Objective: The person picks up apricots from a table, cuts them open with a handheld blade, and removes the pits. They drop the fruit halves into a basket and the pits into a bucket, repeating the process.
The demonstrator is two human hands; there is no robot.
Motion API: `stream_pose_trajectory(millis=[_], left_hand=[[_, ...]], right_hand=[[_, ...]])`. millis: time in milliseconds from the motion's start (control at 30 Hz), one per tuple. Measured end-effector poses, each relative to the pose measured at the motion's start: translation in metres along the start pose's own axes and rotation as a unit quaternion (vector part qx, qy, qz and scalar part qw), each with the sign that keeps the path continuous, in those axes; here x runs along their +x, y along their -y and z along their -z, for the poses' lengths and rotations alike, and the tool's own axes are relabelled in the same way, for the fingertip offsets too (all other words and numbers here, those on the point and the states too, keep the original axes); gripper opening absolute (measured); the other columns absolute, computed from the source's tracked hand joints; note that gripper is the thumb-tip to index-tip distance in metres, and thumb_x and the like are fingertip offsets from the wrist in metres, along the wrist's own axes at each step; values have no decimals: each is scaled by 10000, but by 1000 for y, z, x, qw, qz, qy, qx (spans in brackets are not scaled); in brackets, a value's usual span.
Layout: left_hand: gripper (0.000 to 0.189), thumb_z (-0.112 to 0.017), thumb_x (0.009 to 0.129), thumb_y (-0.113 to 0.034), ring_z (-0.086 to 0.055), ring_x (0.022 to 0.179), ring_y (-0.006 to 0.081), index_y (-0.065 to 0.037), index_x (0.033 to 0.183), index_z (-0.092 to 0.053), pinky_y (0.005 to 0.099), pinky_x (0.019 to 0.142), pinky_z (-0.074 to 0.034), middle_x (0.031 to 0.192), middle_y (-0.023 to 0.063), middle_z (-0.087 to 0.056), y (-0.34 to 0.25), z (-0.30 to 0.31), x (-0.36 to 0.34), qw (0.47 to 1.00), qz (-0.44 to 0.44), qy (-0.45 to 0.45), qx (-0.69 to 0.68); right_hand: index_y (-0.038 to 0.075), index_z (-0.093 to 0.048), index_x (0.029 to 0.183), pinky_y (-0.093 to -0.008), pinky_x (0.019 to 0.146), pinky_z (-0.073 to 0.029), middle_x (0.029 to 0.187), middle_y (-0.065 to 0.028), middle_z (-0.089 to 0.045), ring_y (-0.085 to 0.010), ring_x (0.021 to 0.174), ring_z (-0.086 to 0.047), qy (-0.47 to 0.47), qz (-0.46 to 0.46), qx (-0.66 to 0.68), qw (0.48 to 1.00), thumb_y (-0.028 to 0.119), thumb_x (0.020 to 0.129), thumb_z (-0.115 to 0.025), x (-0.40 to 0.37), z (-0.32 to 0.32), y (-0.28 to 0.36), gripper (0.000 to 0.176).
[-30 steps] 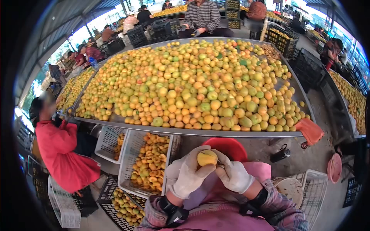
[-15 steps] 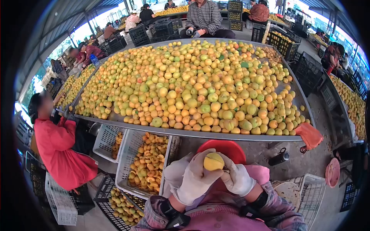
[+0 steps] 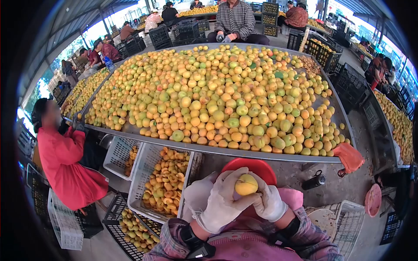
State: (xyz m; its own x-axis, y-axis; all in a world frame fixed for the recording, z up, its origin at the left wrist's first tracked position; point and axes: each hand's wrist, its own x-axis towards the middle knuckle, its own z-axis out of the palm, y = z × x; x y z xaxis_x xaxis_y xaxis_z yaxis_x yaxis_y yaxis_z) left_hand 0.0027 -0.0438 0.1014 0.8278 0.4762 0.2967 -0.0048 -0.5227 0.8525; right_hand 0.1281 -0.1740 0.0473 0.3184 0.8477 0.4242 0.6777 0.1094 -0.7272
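Note:
A yellow apricot (image 3: 246, 185) is held in my gloved left hand (image 3: 223, 204), its fingers curled around the fruit's left side and underneath. My right hand (image 3: 271, 202), in a white glove too, is closed with its fingertips pressed together against the right side of the apricot. Whatever those right fingers grip is hidden. Below and behind both hands sits a red basin (image 3: 257, 166), partly covered by them. A metal-rimmed table (image 3: 209, 152) heaped with whole apricots (image 3: 217, 100) stands just beyond.
Left of my lap, a white crate (image 3: 141, 182) contains halved apricots (image 3: 167, 182); a black crate (image 3: 114, 224) below it holds whole fruit. A co-worker in red (image 3: 65, 161) sits at left. An orange bag (image 3: 348, 157) hangs at the table corner, near a dark flask (image 3: 314, 180).
The apricot has turned slightly in my fingers and sits a little lower and further right. Both hands remain together in nearly the same place. The view has shifted slightly.

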Motion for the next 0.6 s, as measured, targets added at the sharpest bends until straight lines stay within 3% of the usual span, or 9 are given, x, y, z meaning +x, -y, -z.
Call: stream_pose_trajectory(millis=[67,133,233,267,300,367,500,567,600], left_hand=[[579,-778,801,-199,-617,1026,226,12,1279,-528,337,897,-488,1186,134,-620,4,-2,0,1000,-12,9,8],[535,-753,829,-169,-608,1023,195,13,1276,-523,317,898,-487,1151,110,-625,16,-13,-7,964,122,-13,-236],[497,-720,864,-144,-582,1029,145,16,1286,-511,295,901,-484,1115,79,-619,18,-18,-7,913,171,-36,-369],[461,-675,901,-124,-543,1028,101,23,1300,-496,273,913,-470,1089,45,-600,12,-13,-6,918,154,-5,-365],[498,-714,870,-180,-599,1013,174,6,1284,-508,329,905,-489,1102,82,-630,13,-13,-7,952,145,-27,-269],[554,-763,811,-264,-631,996,301,-25,1255,-534,396,881,-504,1117,141,-641,13,-5,-2,998,-7,-42,46],[542,-766,766,-183,-631,928,319,-5,1229,-550,370,816,-515,1034,171,-615,10,-3,3,993,-35,-42,108],[581,-793,757,-357,-629,973,371,-54,1202,-574,426,834,-510,1071,161,-647,17,-6,0,998,35,-58,9],[581,-793,757,-357,-629,973,371,-54,1202,-574,426,834,-510,1071,161,-647,20,-8,-1,998,31,-56,12]], right_hand=[[-31,-338,1426,-438,622,-537,1018,-202,-670,-389,714,-655,6,-1,4,1000,408,978,-502,1,1,0,648],[-28,-336,1429,-439,620,-537,997,-201,-671,-390,706,-654,-7,-14,4,1000,400,975,-510,1,-3,1,648],[-21,-346,1435,-425,603,-544,949,-185,-679,-380,668,-654,-27,-37,-53,998,334,963,-553,4,-11,5,626],[-22,-351,1432,-420,595,-545,962,-181,-683,-373,660,-655,-36,-30,-60,997,321,962,-552,4,-12,6,616],[-24,-356,1429,-416,587,-546,975,-178,-686,-367,652,-656,-44,-27,-67,996,309,962,-551,2,-14,6,606],[-25,-376,1413,-411,565,-543,1001,-169,-689,-361,638,-655,-50,-17,-77,996,292,960,-550,2,-14,6,580],[-25,-383,1396,-411,555,-539,1014,-165,-683,-354,630,-654,-53,-19,-95,994,289,959,-543,5,-13,7,561],[-7,-342,1425,-420,560,-539,968,-163,-682,-355,631,-653,-26,-32,-100,994,247,935,-568,7,-11,9,596],[-7,-342,1425,-420,560,-539,968,-163,-682,-355,631,-653,-31,-31,-99,994,247,935,-568,7,-11,10,596]])
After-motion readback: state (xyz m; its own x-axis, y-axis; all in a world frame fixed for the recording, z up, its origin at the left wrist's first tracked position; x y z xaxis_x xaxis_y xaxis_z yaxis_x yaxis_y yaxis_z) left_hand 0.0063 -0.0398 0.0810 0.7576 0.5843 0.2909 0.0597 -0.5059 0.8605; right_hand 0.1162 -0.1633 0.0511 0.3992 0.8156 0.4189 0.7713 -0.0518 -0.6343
